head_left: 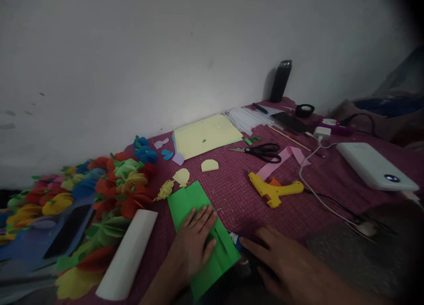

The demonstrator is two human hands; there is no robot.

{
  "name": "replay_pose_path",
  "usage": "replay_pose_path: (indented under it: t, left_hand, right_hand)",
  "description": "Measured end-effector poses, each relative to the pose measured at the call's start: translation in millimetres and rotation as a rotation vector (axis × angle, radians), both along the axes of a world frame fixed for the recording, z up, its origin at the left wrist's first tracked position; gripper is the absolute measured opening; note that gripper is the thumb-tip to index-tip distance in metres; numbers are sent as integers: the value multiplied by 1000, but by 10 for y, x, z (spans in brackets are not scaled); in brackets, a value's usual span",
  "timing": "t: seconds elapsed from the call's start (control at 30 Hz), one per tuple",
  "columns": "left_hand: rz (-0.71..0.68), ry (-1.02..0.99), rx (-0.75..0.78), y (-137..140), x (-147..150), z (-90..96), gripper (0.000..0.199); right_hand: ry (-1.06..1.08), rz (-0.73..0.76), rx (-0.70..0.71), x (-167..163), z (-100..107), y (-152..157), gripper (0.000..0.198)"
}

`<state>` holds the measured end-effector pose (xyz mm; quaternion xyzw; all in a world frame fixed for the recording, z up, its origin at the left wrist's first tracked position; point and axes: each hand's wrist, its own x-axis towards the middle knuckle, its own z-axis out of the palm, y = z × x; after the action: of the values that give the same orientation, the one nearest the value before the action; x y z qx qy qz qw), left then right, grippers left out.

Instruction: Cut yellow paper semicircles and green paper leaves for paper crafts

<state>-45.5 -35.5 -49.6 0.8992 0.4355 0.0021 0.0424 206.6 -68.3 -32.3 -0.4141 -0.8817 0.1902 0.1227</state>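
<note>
My left hand (198,234) lies flat with its fingers stretched out, pressing on a folded sheet of green paper (187,201). Beside the paper's right edge, my right hand (274,252) is closed round a dark blue tool (239,242) with a pale tip; its exact kind is hard to make out. Just past the green sheet are a pale yellow paper cutout (181,177) and a small heap of curled yellow paper strips (165,190). Another yellow cutout (210,165) lies a little farther right.
A yellow glue gun (273,188), black scissors (265,153) and a pink ribbon (281,161) lie to the right. A white power bank (374,165) trails a cable. Paper flowers (129,185) and a white roll (129,256) sit left. Yellow sheets (208,135) and a black bottle (281,81) stand behind.
</note>
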Motion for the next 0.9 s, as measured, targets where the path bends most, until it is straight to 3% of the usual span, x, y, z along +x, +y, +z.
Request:
replay_pose_path:
  t: [0.33, 0.6, 0.9]
  left_hand:
    - [11, -19, -20, -5, 6, 13, 56]
    - [16, -50, -11, -6, 10, 13, 60]
    - [26, -71, -17, -21, 8, 29, 62]
  right_hand:
    - [9, -11, 64, 77, 61, -9, 56]
    - [-24, 6, -5, -47, 22, 84, 57]
    - [-15, -31, 43, 33, -18, 69, 57]
